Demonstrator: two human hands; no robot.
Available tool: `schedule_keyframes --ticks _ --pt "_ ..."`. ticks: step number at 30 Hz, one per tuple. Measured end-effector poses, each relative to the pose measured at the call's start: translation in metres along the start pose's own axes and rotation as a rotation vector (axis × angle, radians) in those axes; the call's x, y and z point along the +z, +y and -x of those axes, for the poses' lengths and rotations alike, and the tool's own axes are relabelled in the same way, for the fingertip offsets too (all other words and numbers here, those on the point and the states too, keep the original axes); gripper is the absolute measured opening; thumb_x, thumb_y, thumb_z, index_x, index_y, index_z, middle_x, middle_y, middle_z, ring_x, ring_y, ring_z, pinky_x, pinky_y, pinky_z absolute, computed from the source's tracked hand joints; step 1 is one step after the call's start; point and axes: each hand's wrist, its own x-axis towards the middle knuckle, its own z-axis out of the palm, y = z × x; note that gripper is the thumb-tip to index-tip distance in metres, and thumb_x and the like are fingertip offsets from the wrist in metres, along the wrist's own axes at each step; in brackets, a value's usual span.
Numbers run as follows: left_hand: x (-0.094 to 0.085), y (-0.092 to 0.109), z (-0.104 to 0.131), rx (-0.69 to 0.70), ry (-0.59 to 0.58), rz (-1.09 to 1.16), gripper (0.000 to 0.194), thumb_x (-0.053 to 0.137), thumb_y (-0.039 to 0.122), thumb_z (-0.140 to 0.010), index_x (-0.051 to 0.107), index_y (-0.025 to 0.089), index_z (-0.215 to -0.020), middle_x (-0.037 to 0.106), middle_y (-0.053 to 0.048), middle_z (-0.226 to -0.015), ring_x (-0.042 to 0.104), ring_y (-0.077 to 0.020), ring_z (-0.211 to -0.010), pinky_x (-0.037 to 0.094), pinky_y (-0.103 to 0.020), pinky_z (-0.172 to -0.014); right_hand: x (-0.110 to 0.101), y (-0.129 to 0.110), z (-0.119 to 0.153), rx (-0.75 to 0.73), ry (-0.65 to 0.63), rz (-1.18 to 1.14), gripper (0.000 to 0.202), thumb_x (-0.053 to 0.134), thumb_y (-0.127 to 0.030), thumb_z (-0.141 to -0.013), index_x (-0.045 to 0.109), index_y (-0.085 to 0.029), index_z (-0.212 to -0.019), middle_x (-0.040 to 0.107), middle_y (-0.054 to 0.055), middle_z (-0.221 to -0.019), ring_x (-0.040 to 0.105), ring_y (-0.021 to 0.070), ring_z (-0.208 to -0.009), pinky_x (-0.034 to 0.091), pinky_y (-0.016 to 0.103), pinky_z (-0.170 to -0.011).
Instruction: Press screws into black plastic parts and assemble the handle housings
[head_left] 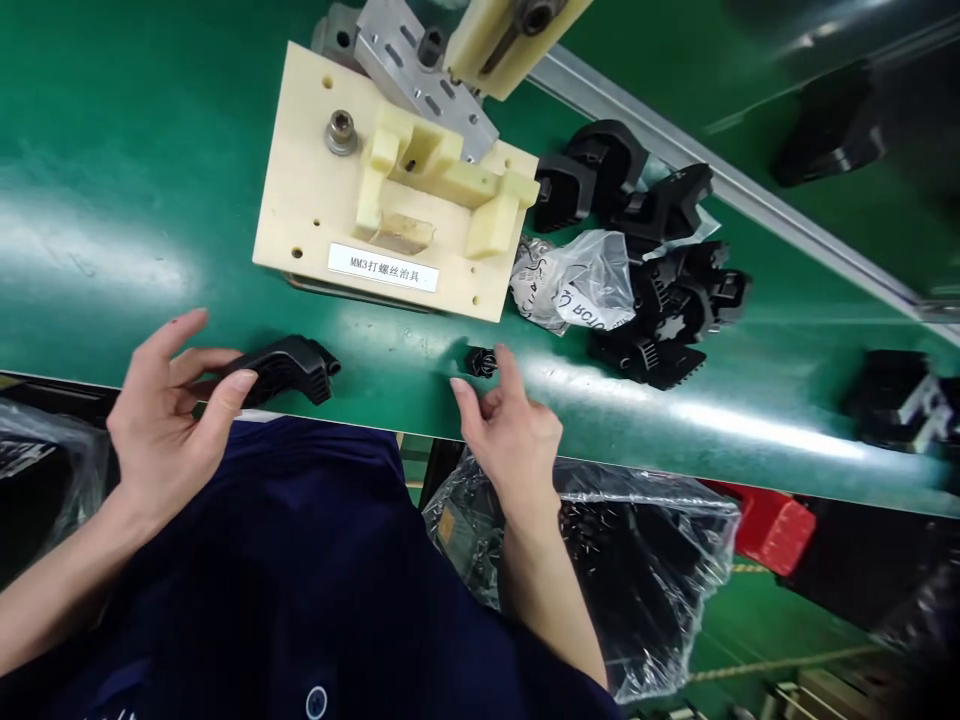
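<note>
Seen from the head camera, a person in a dark navy garment (pixel 300 570) works with two bare hands at a green worktop (pixel 112 150). The left hand (pixel 180 400) has its thumb and fingers around the near end of a curved black part (pixel 292 362), which lies at the worktop's front edge. To its right, the right hand (pixel 517 430) reaches over the edge with thumb and forefinger spread apart; the forefinger's tip is at the side of a small black piece (pixel 480 362) on the worktop, though whether the two touch is hard to tell, while the thumb is clear of it. Just beyond stands a cream fixture plate (pixel 292 170) with raised blocks, a bolt (pixel 341 133) and a white label (pixel 383 268) reading "MM3" and Chinese characters. A slotted metal bracket (pixel 427 85) tops its far side. Right of the plate, a clear plastic bag (pixel 592 275) with printed paper sits against a cluster of black molded parts (pixel 667 310). Below the worktop's edge, clear plastic sheeting (pixel 675 600) lines a dark container near a red object (pixel 772 525).
</note>
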Motion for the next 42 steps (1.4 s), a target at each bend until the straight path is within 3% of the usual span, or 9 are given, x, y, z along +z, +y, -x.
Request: schedule_keyframes --ticks 6,9,16,21,28,33,37,42 --pt "0.012 0.003 -0.003 -0.218 -0.165 0.194 0.042 0.076 0.028 -0.075 0.061 0.020 -0.114 0.070 0.000 -0.079 0.065 -0.0129 -0.060 0.058 -0.022 -0.048 0.000 -0.013 -0.020 0.135 -0.080 0.094 0.054 0.047 -0.055 -0.091 0.058 -0.017 -0.128 0.067 0.008 -0.074 0.059 0.0228 -0.061 0.029 0.029 -0.053" --pt "0.016 0.005 -0.004 -0.327 -0.232 0.354 0.041 0.076 0.029 -0.074 0.060 0.019 -0.111 0.068 -0.001 -0.080 0.065 -0.0139 -0.066 0.061 -0.024 -0.050 0.000 -0.010 -0.027 0.242 -0.105 0.049 0.052 0.054 -0.053 -0.087 0.058 -0.015 -0.122 0.065 0.008 -0.068 0.056 0.0230 -0.057 0.029 0.030 -0.055" --pt "0.020 0.001 0.003 -0.424 -0.288 0.514 0.035 0.074 0.029 -0.078 0.063 0.019 -0.110 0.064 -0.001 -0.084 0.064 -0.0112 -0.066 0.064 -0.027 -0.059 0.009 -0.003 -0.038 0.388 0.048 0.054 0.046 0.047 -0.042 -0.083 0.063 -0.013 -0.116 0.059 0.007 -0.059 0.045 0.0200 -0.050 0.029 0.033 -0.057" --pt "0.021 -0.001 0.006 -0.413 -0.255 0.476 0.033 0.074 0.029 -0.078 0.065 0.019 -0.108 0.061 -0.001 -0.086 0.064 -0.0104 -0.065 0.064 -0.028 -0.061 0.000 0.010 -0.041 0.432 -0.045 0.028 0.062 0.054 -0.044 -0.082 0.054 -0.009 -0.134 0.062 0.010 -0.064 0.045 0.0214 -0.054 0.035 0.036 -0.060" --pt "0.024 0.002 0.009 -0.393 -0.205 0.461 0.032 0.074 0.027 -0.078 0.067 0.020 -0.108 0.061 0.000 -0.089 0.065 -0.0092 -0.065 0.064 -0.027 -0.064 -0.009 0.020 -0.029 0.465 -0.128 0.015 0.052 0.057 -0.044 -0.082 0.056 -0.014 -0.124 0.066 0.012 -0.074 0.060 0.0305 -0.067 0.044 0.047 -0.073" --pt "0.026 0.003 0.011 -0.388 -0.163 0.473 0.031 0.074 0.024 -0.079 0.067 0.022 -0.109 0.062 0.001 -0.090 0.062 -0.0053 -0.059 0.064 -0.026 -0.066 0.000 0.026 -0.020 0.529 0.005 -0.022 0.046 0.051 -0.040 -0.082 0.059 -0.011 -0.116 0.066 0.011 -0.068 0.065 0.0300 -0.068 0.047 0.042 -0.074" --pt "0.028 0.003 0.012 -0.381 -0.162 0.471 0.033 0.074 0.024 -0.079 0.066 0.022 -0.111 0.063 0.001 -0.092 0.061 -0.0051 -0.060 0.064 -0.028 -0.068 0.007 0.028 -0.010 0.471 0.088 -0.204 0.048 0.050 -0.044 -0.082 0.062 -0.010 -0.115 0.066 0.009 -0.067 0.065 0.0246 -0.064 0.050 0.036 -0.071" --pt "0.029 0.002 0.013 -0.377 -0.158 0.466 0.033 0.074 0.025 -0.078 0.066 0.022 -0.110 0.063 0.001 -0.091 0.062 -0.0069 -0.062 0.065 -0.029 -0.068 0.005 0.024 -0.007 0.416 -0.072 -0.094 0.064 0.043 -0.044 -0.086 0.050 -0.007 -0.138 0.066 0.011 -0.070 0.063 0.0278 -0.065 0.048 0.042 -0.070"
